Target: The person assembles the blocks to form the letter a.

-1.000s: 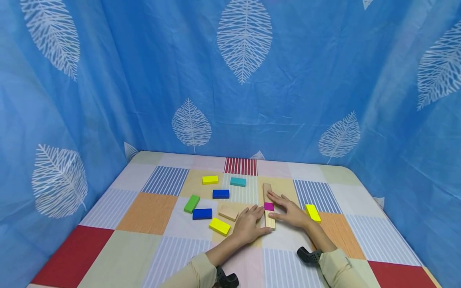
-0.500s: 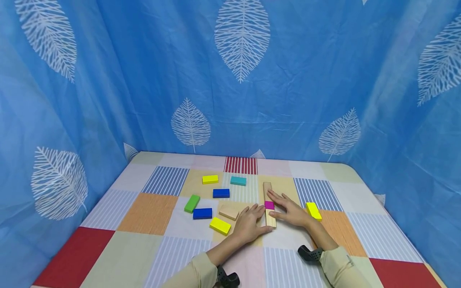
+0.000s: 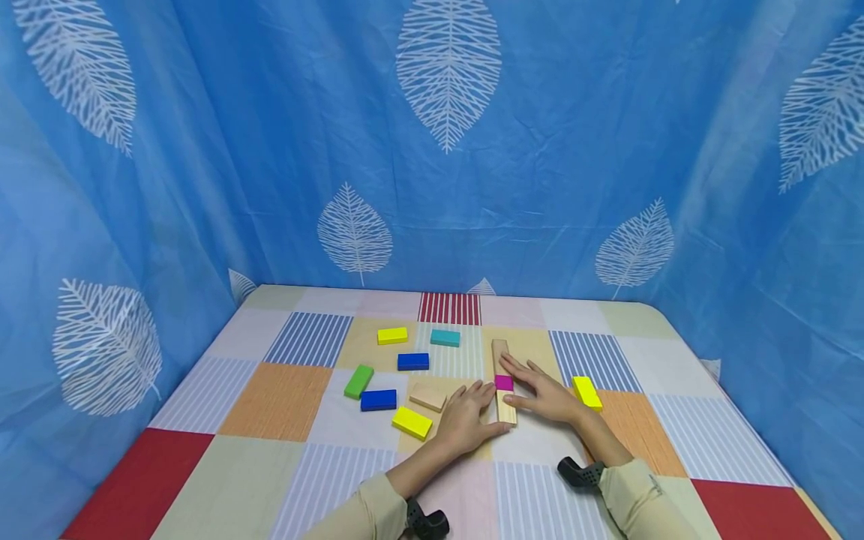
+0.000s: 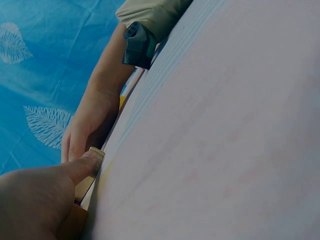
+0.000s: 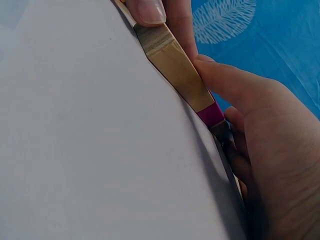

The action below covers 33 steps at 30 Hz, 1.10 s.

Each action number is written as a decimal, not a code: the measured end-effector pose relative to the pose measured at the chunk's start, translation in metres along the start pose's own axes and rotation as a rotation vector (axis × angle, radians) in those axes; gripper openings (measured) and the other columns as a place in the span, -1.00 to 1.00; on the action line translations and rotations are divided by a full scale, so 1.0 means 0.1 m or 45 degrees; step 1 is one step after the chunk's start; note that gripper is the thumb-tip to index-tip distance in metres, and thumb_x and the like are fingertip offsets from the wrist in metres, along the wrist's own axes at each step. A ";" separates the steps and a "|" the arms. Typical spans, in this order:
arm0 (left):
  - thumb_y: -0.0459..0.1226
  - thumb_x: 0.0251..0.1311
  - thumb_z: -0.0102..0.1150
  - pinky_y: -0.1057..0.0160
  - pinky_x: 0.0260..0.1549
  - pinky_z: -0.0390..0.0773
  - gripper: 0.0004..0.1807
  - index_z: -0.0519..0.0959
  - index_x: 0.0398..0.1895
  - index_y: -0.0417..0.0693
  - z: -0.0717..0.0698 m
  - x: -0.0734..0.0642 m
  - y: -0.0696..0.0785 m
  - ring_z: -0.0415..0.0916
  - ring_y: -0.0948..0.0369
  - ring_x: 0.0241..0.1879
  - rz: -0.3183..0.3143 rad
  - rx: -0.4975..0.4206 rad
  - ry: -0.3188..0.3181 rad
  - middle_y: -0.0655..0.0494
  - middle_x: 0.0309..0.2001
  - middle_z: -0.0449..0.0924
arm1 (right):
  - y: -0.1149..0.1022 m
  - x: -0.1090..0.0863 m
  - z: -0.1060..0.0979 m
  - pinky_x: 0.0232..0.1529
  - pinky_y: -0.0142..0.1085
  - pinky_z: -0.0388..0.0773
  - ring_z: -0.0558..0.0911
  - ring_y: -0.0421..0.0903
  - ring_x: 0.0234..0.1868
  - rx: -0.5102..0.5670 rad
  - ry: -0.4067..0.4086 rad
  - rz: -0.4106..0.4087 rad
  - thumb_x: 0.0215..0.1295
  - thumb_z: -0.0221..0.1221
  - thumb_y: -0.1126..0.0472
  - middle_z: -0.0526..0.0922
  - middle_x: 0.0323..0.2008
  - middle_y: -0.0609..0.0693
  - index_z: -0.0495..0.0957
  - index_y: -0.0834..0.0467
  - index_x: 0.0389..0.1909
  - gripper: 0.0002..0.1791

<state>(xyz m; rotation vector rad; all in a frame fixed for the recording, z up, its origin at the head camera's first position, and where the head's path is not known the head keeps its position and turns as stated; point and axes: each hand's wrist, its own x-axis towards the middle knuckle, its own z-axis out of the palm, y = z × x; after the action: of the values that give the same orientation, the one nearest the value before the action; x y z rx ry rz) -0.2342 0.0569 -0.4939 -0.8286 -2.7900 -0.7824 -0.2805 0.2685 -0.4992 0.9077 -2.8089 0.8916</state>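
Observation:
A straight row lies flat on the table, running away from me: a near plain wooden block (image 3: 507, 415), a magenta block (image 3: 504, 383) and a far plain wooden block (image 3: 499, 349). My left hand (image 3: 464, 421) is at its left side, the thumb pressing the near end and the fingertips beside the magenta block. From the right, my right hand (image 3: 548, 397) touches the row, thumb at the near wooden block and straight fingers against the far one. In the right wrist view, the near wooden block (image 5: 182, 77) meets the magenta block (image 5: 211, 115) end to end.
Left of the row lie a loose wooden block (image 3: 427, 397), yellow blocks (image 3: 412, 423) (image 3: 392, 336), blue blocks (image 3: 378, 400) (image 3: 413, 361), a green block (image 3: 358, 381) and a teal block (image 3: 445, 338). Another yellow block (image 3: 586, 394) is beyond my right wrist. Blue curtains (image 3: 304, 135) surround the table.
The head view has shifted slightly. Both hands keep their places at the row, and no block has visibly moved on the table.

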 end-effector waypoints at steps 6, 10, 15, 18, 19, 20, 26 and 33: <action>0.17 0.03 0.19 0.08 0.25 0.12 -0.20 0.38 0.23 -0.17 -0.01 0.00 0.00 0.20 0.14 0.28 -0.004 -0.010 -0.001 0.07 0.22 0.38 | -0.01 -0.02 0.00 0.28 0.14 -0.12 0.08 0.17 0.35 0.011 0.009 0.009 0.16 0.19 -0.11 0.06 0.39 0.07 0.15 0.13 0.37 -0.19; 0.16 0.02 0.20 0.08 0.25 0.10 -0.20 0.38 0.23 -0.18 -0.01 0.00 0.01 0.19 0.14 0.28 -0.007 -0.032 -0.003 0.07 0.22 0.38 | -0.04 -0.03 -0.02 0.29 0.14 -0.14 0.08 0.17 0.35 0.018 0.002 -0.004 0.18 0.18 -0.10 0.06 0.39 0.08 0.15 0.16 0.37 -0.19; 0.17 0.03 0.19 0.07 0.25 0.11 -0.20 0.38 0.23 -0.18 -0.02 0.00 0.02 0.19 0.13 0.28 0.004 -0.028 0.000 0.06 0.22 0.38 | -0.06 -0.03 -0.03 0.29 0.11 -0.12 0.10 0.16 0.35 0.009 0.000 -0.002 0.16 0.19 -0.12 0.09 0.38 0.09 0.17 0.18 0.36 -0.18; 0.18 0.02 0.18 0.06 0.24 0.13 -0.17 0.37 0.24 -0.20 -0.04 -0.02 0.01 0.20 0.12 0.28 0.009 -0.028 -0.003 0.04 0.23 0.37 | -0.05 -0.02 0.00 0.29 0.11 -0.08 0.10 0.17 0.35 0.019 0.006 0.015 0.13 0.20 -0.15 0.10 0.38 0.05 0.19 0.14 0.36 -0.17; 0.19 0.02 0.18 0.05 0.23 0.14 -0.16 0.36 0.24 -0.21 -0.05 -0.03 0.00 0.19 0.12 0.28 0.008 -0.037 -0.009 0.03 0.23 0.37 | -0.05 -0.02 0.01 0.28 0.14 -0.07 0.10 0.19 0.34 0.020 0.008 0.028 0.12 0.20 -0.17 0.11 0.38 0.04 0.19 0.12 0.36 -0.16; 0.19 0.02 0.18 0.02 0.23 0.15 -0.15 0.35 0.25 -0.22 -0.06 -0.05 -0.01 0.19 0.10 0.28 0.004 -0.055 -0.020 0.01 0.24 0.36 | -0.05 -0.02 0.02 0.27 0.16 -0.05 0.09 0.22 0.34 0.023 0.009 0.042 0.11 0.21 -0.18 0.11 0.38 0.02 0.20 0.10 0.36 -0.16; 0.12 -0.01 0.26 -0.06 0.21 0.15 -0.10 0.27 0.28 -0.28 -0.19 -0.20 -0.06 0.18 0.06 0.28 -0.040 -0.209 -0.118 -0.08 0.27 0.29 | -0.07 -0.02 0.04 0.25 0.19 -0.04 0.05 0.27 0.34 0.037 -0.007 0.094 0.09 0.21 -0.20 0.11 0.38 -0.03 0.20 0.04 0.36 -0.16; -0.10 0.00 0.35 0.13 0.12 0.33 -0.23 0.31 0.28 -0.18 -0.30 -0.44 -0.07 0.31 0.07 0.21 0.005 -0.253 -0.158 -0.05 0.20 0.39 | -0.07 -0.04 -0.02 0.24 0.21 -0.05 0.02 0.28 0.34 0.041 0.004 0.126 0.10 0.19 -0.22 0.11 0.38 -0.04 0.18 0.00 0.37 -0.16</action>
<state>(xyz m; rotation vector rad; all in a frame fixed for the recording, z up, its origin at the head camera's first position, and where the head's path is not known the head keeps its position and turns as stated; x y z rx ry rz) -0.2018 0.0152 -0.4825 -0.9448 -2.8496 -1.0557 -0.2741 0.2669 -0.4954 0.7759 -2.8669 0.9520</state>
